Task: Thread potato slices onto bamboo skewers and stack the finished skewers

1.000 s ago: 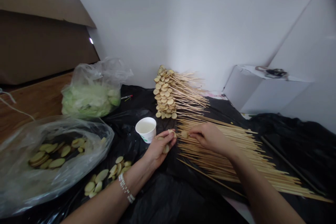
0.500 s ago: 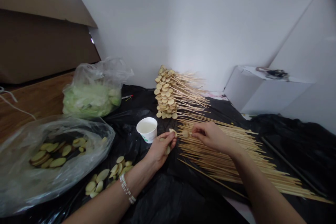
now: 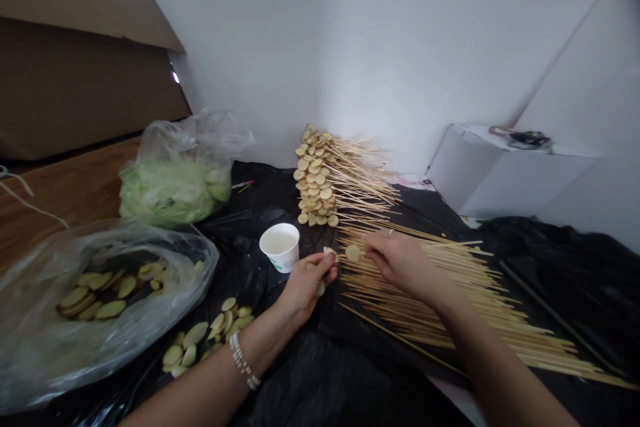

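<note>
My left hand (image 3: 311,280) is closed, pinching a potato slice (image 3: 330,252) between thumb and fingertips, with more slices tucked in its palm. Just to the right, my right hand (image 3: 397,260) is closed on a wooden skewer, mostly hidden by the fingers; a round potato slice (image 3: 353,253) sits at its left end. The two slices are close together, and I cannot tell whether they touch. Under my right hand lie many bare skewers (image 3: 425,320) side by side. Behind them stands a stack of skewered potato slices (image 3: 316,180), sticks pointing right.
A white paper cup (image 3: 280,248) stands left of my left hand. Loose potato slices (image 3: 195,335) lie on black plastic sheeting (image 3: 310,373). Further left are an open clear bag (image 3: 35,327) of slices and a tied bag of pale green vegetable (image 3: 175,187). A white box (image 3: 480,170) stands back right.
My right hand has turned slightly, and the slice on its skewer now faces me more flatly. The left hand has stayed almost still with its slice.
</note>
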{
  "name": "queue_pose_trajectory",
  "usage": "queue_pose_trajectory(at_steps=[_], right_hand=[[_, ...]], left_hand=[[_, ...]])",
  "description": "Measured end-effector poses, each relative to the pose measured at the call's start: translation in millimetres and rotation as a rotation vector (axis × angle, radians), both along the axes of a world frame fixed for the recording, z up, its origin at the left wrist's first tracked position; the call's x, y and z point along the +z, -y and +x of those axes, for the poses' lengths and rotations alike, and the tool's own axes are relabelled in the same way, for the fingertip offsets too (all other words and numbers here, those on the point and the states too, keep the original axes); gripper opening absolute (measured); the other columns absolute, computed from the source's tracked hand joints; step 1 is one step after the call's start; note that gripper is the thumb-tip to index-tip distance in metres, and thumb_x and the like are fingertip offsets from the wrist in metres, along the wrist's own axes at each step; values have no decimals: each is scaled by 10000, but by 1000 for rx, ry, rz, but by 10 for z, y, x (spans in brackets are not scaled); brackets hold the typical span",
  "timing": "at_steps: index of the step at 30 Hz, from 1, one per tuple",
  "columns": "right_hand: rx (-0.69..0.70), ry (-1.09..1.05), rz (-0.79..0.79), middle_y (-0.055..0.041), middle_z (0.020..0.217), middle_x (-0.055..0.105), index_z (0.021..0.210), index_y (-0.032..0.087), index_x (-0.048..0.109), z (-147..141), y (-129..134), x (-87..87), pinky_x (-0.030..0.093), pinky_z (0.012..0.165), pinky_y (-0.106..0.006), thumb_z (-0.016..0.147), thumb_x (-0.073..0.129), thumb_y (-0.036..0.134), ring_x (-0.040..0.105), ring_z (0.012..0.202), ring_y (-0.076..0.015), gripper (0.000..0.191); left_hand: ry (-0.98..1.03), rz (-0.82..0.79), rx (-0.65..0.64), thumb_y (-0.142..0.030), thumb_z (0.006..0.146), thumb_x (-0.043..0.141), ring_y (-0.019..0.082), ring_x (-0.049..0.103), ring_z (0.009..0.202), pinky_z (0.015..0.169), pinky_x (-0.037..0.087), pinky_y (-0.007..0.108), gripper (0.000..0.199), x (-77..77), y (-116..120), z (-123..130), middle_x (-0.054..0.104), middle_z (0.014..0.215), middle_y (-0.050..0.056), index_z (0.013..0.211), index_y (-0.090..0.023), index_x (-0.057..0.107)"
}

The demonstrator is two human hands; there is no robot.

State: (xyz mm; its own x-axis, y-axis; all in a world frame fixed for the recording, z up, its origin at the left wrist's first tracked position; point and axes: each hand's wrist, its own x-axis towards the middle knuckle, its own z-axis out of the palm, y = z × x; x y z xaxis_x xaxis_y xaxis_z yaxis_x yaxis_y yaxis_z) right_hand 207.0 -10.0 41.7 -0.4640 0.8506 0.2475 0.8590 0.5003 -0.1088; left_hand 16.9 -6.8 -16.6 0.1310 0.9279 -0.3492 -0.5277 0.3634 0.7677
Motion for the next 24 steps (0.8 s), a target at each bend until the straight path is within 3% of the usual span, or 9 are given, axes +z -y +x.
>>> queue_pose_trajectory(at_steps=[8,15,24], right_hand=[[12,141,10,-65,790,632,837,172,577,-40,22,-41,284,622,-271,904,420,154,528,716,-160,172],[39,110,92,-68,845,623,848,180,566,-82,26,-87,320,667,-270,895,417,128,537,807,-180,164],[15,161,16,-71,843,638,884,168,573,-128,70,-62,312,641,-268,833,452,69,535,749,-164,165]], left_hand=[[-15,26,7,-224,559,848,57,571,572,572,495,138,238,-24,-20,1,654,666,41,692,-92,700],[-38,45,-2,-262,526,861,55,561,565,561,488,134,282,-23,-4,7,652,659,42,689,-90,709],[-51,29,1,-298,462,880,62,561,567,571,488,148,337,-20,-15,12,642,628,32,671,-99,705]])
